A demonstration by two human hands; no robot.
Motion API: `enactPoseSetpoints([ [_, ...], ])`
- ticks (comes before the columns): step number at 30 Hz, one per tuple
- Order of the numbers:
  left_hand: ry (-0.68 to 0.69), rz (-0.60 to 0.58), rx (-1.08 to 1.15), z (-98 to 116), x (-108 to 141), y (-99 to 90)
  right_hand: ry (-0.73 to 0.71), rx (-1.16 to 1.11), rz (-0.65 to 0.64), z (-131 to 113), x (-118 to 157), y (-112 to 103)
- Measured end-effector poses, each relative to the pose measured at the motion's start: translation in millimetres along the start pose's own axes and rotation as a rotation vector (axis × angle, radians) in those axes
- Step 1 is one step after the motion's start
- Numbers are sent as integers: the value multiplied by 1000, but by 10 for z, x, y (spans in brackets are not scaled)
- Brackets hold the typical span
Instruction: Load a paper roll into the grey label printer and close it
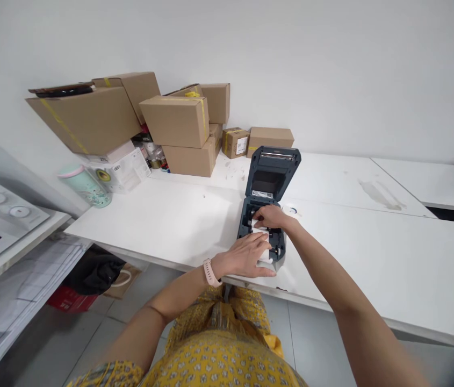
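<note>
A dark label printer (pixel 250 183) stands on the white table with its lid raised and leaning back. White label paper (pixel 265 256) runs out of its inside toward the front edge. My left hand (pixel 247 255) lies over this paper with its fingers stretched out, pressing on it at the printer's front. Deeper in the printer, my right hand (pixel 270 216) has its fingers curled at the white paper, seemingly pinching it. Both hands cover part of the paper and the printer's inside, so the exact grip of the right fingertips is partly hidden.
Cardboard boxes (pixel 178 121) are stacked at the back left, with a smaller box (pixel 271 141) behind the printer. A mint tumbler (pixel 85 185) stands on the left by a white carton (pixel 128 171). A round white item (pixel 292 210) lies right of the printer.
</note>
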State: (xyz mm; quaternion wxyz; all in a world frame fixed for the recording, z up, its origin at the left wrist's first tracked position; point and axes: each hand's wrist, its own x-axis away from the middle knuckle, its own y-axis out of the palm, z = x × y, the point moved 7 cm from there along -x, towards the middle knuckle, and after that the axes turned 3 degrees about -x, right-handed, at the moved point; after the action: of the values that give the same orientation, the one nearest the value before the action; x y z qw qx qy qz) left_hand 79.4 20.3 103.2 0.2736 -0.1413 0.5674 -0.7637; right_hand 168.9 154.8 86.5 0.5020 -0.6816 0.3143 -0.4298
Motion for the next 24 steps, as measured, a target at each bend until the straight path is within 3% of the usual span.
enactPoseSetpoints([
  [10, 115, 116, -195, 30, -13, 91, 3, -15, -8, 9, 6, -11],
  [20, 95, 306, -245, 123, 54, 204, -78, -96, 14, -48, 63, -102],
  [22, 91, 320, -236, 127, 67, 221, -110, -172, 191, -52, 181, -332],
  [24, 83, 328, -225, 124, 79, 245, -111, -282, 544, 36, 365, -733],
])
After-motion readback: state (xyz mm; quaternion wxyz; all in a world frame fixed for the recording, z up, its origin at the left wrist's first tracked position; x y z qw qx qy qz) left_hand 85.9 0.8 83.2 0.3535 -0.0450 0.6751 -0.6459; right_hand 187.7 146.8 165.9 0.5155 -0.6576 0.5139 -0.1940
